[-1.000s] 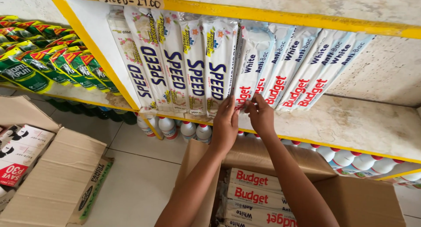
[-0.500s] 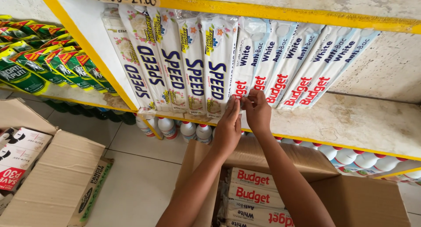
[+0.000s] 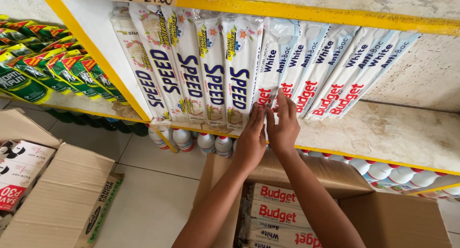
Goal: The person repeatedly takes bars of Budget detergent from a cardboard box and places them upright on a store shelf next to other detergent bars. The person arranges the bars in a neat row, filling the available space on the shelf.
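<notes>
Pressing flat against the shelf stock, both hands meet at the lower end of a white soap bar pack (image 3: 269, 80) that leans upright in the row. The left hand (image 3: 250, 135) lies open, fingers together, its fingertips on the neighbouring blue-lettered pack (image 3: 241, 70) just to the left. The right hand (image 3: 283, 123) is also open, fingers spread slightly, palm on the bottom of the white pack; neither hand clamps anything. That pack stands mid-shelf, between the blue-lettered row on its left and more red-lettered white packs (image 3: 330, 70) slanting away on its right. The shelf (image 3: 383, 133) is bare stone farther right, edged in yellow. Near the person, an open cardboard box (image 3: 388, 214) holds more of the same packs lying flat.

The row leans, and nothing braces its right end, so I judge the packs could slide or topple rightward onto the bare shelf once the palms lift. A push too far left might also crush the thin wrappers.
</notes>
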